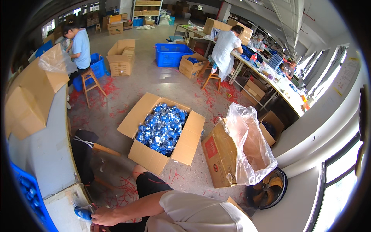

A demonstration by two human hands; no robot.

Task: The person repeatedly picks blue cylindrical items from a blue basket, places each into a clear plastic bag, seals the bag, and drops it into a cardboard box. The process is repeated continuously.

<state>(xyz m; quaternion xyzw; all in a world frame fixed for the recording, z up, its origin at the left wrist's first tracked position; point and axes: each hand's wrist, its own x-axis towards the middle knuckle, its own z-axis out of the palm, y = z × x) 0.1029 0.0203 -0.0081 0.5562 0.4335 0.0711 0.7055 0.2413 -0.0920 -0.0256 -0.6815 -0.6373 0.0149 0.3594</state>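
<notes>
At the bottom left, my right hand (105, 216) is closed at the end of a small blue item (83, 214) with clear plastic film around it. The item bears a white print and lies at the edge of the worktable (62, 207). Just below, my left hand (98, 228) shows only as a few fingers, close against the right hand. The picture's lower edge cuts off the rest, so its grip is hidden. To the left of the table corner, a blue plastic crate (37, 192) holds several more blue items.
An open carton (188, 132) full of bagged blue items stands on the floor. Beside it are a carton with a plastic liner (220, 158) and a floor fan (266, 187). A dark-covered stool (84, 156) stands by the table. Red strips litter the floor. Several people work farther off.
</notes>
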